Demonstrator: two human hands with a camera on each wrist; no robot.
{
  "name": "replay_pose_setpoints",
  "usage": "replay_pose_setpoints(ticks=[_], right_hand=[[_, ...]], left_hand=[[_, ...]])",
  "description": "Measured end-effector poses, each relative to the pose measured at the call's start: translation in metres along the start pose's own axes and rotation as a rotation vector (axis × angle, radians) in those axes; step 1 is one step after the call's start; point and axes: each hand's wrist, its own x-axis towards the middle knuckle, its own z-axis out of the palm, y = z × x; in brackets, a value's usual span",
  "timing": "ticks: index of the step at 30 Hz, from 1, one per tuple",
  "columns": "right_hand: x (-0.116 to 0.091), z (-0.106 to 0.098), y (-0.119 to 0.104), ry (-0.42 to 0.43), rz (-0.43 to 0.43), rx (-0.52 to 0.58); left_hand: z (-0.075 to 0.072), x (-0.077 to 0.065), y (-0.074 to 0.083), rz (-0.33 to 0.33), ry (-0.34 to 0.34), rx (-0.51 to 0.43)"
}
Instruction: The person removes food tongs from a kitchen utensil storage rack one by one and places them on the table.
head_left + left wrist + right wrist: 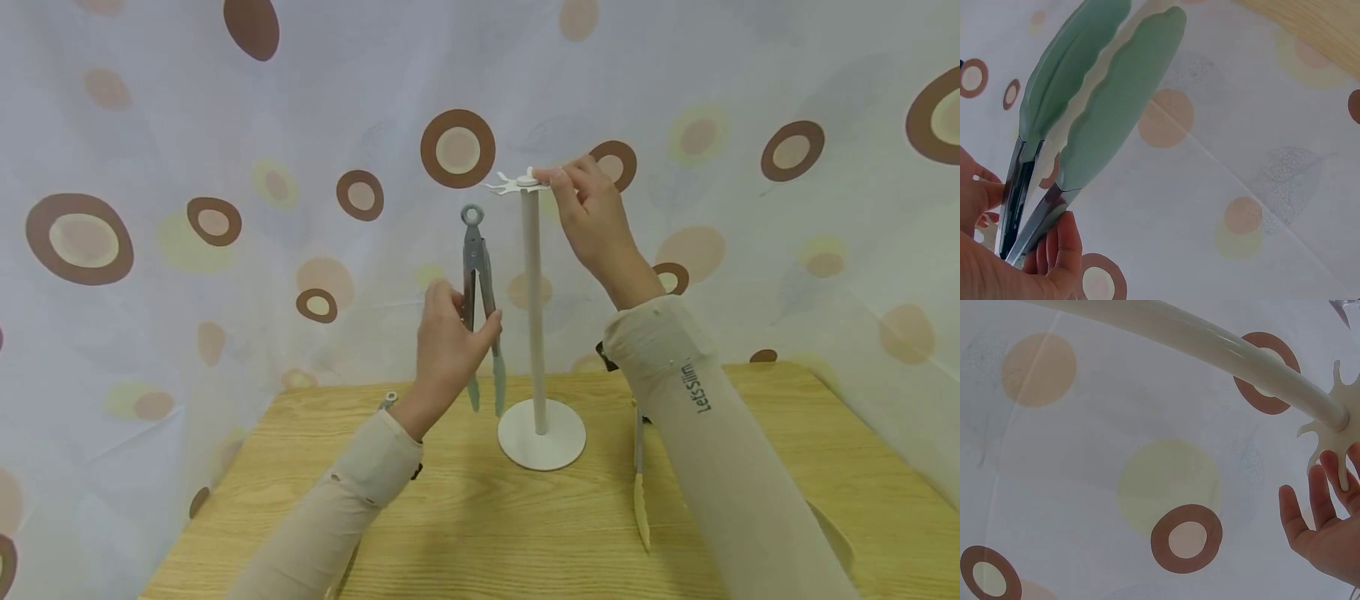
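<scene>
A pair of tongs [474, 254] with grey handles and green tips is held upright by my left hand [448, 346], ring end up, its two arms slightly spread. Thumb and fingers grip the handles from both sides, below the green tips [1116, 119] in the left wrist view. Just right of the tongs stands a white utensil stand [532, 317] on a round base. My right hand [596, 217] pinches the hooked top plate [510, 184] of the stand. In the right wrist view, a hook prong [1343, 469] lies among the fingers [1322, 494].
Cream-tipped tongs [641, 508] lie on the wooden table [465, 533], left of my right forearm. Another utensil's ring end [390, 397] shows behind my left wrist. A rounded pale edge [834, 537] emerges beside my right sleeve. Behind the table hangs a patterned sheet [375, 108].
</scene>
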Motion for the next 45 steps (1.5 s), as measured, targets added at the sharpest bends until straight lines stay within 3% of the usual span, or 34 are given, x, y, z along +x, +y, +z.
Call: replay_pose_setpoints(ticks=[7, 19, 37, 45], right_hand=[[0.000, -0.001, 0.001, -0.001, -0.010, 0.009], [0.001, -0.002, -0.001, -0.002, 0.005, 0.016], [0.001, -0.001, 0.001, -0.002, 0.001, 0.011], [0.001, -0.001, 0.001, -0.001, 0.000, 0.007]], left_hand=[[-0.005, -0.002, -0.012, -0.033, -0.040, 0.027], [-0.010, -0.009, -0.035, -0.181, -0.193, 0.097], [-0.004, -0.019, -0.068, -0.301, -0.327, 0.196], [-0.001, -0.023, -0.081, -0.354, -0.369, 0.193]])
